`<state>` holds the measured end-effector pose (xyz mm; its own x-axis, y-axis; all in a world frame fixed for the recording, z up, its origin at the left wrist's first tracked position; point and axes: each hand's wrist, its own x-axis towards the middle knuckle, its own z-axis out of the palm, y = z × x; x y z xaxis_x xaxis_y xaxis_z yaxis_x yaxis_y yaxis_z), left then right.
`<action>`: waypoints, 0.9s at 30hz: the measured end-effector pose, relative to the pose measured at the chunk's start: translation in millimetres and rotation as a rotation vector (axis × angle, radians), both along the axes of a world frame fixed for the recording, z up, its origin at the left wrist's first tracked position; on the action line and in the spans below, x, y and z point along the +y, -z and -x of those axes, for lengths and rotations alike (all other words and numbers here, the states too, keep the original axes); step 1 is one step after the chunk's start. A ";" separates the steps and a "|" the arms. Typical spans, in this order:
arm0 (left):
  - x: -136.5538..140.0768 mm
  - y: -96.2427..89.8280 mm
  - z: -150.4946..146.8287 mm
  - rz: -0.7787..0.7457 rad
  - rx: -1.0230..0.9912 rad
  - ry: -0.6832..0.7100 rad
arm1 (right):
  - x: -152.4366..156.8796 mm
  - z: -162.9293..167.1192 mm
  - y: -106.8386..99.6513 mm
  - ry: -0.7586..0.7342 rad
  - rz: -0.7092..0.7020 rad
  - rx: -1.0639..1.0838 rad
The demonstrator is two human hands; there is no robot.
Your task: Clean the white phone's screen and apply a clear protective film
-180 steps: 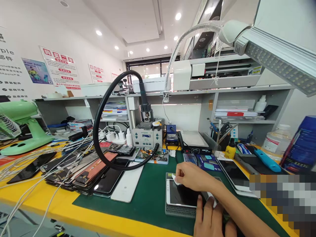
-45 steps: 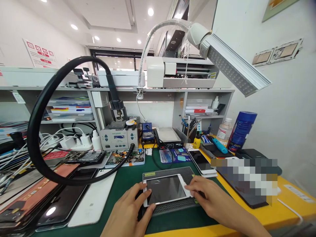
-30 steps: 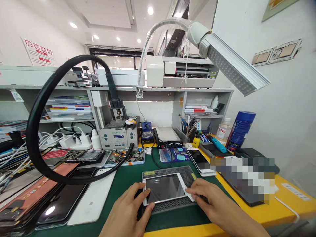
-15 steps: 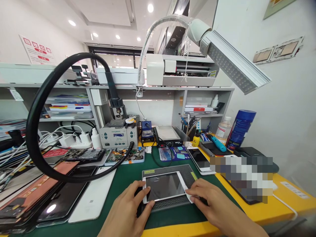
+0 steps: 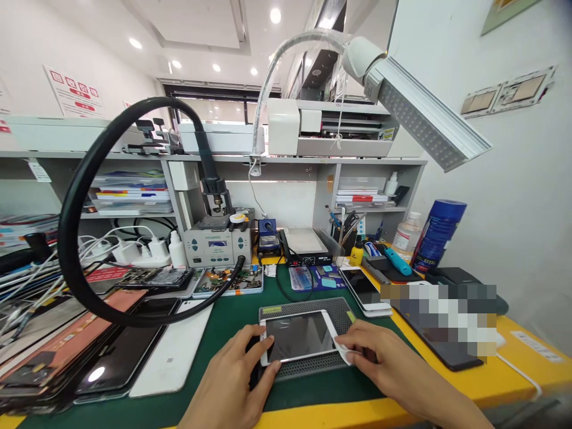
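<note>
A white-framed tablet (image 5: pixel 299 336) with a dark screen lies face up on a grey perforated mat (image 5: pixel 308 368). My left hand (image 5: pixel 243 363) grips its left end, thumb at the near edge and fingers on the frame and the far-left corner. At the tablet's right end, my right hand (image 5: pixel 373 351) pinches a small white piece of tissue or cloth (image 5: pixel 344 354) against the frame. The tips of some right fingers are hidden behind it.
Left are stacked tablets and panels (image 5: pixel 170 351), a tray of small parts (image 5: pixel 230 279) and a hot-air station (image 5: pixel 218 245) with a looping black hose. A white phone (image 5: pixel 364 289) lies back right; a lamp (image 5: pixel 429 113) hangs above.
The view has shifted slightly, moving the scene a little to the right. Both hands keep nearly the same places on the tablet; the white piece has shifted slightly in my right fingers.
</note>
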<state>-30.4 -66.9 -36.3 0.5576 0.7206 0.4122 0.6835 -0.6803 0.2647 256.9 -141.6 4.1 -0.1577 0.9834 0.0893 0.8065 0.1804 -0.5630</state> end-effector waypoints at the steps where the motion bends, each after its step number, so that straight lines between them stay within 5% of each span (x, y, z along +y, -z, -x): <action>1: -0.5 -0.6 0.0 -0.001 0.004 -0.003 | 0.9 -0.9 0.2 0.021 0.016 0.006; 15: -4.2 -5.5 -1.7 0.054 -0.007 0.008 | 0.6 2.3 9.5 -0.023 -0.129 -0.145; 27: -2.8 -7.9 4.6 0.111 -0.056 0.048 | 11.9 35.7 15.7 -0.094 -0.201 -0.309</action>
<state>-35.0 -69.7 -28.4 0.5711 0.7363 0.3628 0.6330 -0.6765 0.3765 221.2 -129.7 -11.6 -0.2963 0.9310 0.2134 0.9073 0.3441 -0.2416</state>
